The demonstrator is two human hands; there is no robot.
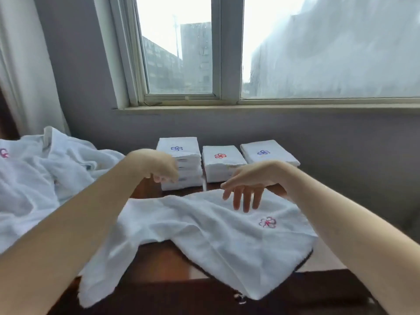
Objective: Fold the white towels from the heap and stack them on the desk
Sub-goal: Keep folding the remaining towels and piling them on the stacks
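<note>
1. grey-walled room: a white-framed window (pixel 181 53) sits above a brown wooden desk (pixel 163 260).
2. three stacks of folded white towels stand side by side at the far edge of the desk, near the wall.
   - the left stack (pixel 179 155) is the tallest and has a blue flower emblem on top.
   - the middle stack (pixel 221 164) has a red emblem on top.
   - the right stack (pixel 268 153) has a blue emblem on top.
3. a heap of crumpled white towels (pixel 34 178) lies at the left of the desk.
4. one unfolded white towel (pixel 216 235) lies rumpled across the near part of the desk. its near edge hangs over the desk front, and a pink-and-purple flower emblem (pixel 267 222) faces up near its right side.
5. the left hand (pixel 159 167) is raised in front of the left stack. the wrist is bent and the fingers are loosely curled downward, with no cloth seen in them. this hand is blurred.
6. the right hand (pixel 247 185) hovers over the far edge of the unfolded white towel, fingers straight, spread and pointing down. whether it touches the cloth cannot be told.
</note>
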